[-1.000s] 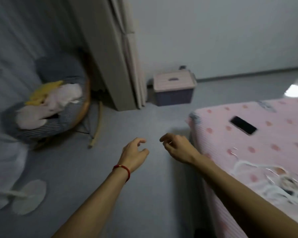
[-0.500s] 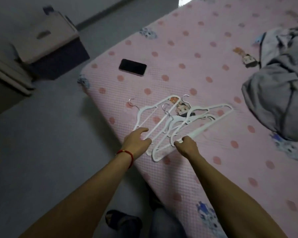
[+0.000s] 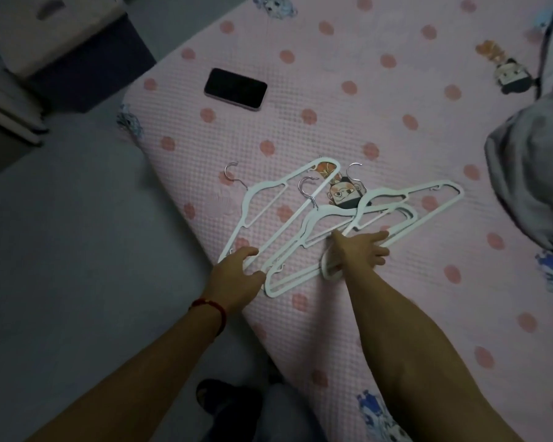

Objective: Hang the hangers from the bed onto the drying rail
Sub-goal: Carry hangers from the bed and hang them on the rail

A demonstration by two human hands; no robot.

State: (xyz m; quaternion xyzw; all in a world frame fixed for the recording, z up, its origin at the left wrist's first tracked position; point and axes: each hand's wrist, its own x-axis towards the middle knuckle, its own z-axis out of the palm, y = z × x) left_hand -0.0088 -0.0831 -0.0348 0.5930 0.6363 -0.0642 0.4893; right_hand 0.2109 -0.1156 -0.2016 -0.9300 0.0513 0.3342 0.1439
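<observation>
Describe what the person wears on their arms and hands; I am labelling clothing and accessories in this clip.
Both forearms are bare, with no sleeves in view. The left hand has a thin red cord bracelet around its wrist. The right hand shows no bracelet, watch or glove, and its wrist is plain. No rings can be made out on either hand in this dim picture.

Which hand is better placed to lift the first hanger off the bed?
Probably the right hand: it lies on the overlapped white hangers, fingers across their lower bars. The left hand only touches the lower end of the leftmost hanger at the bed's edge.
</observation>
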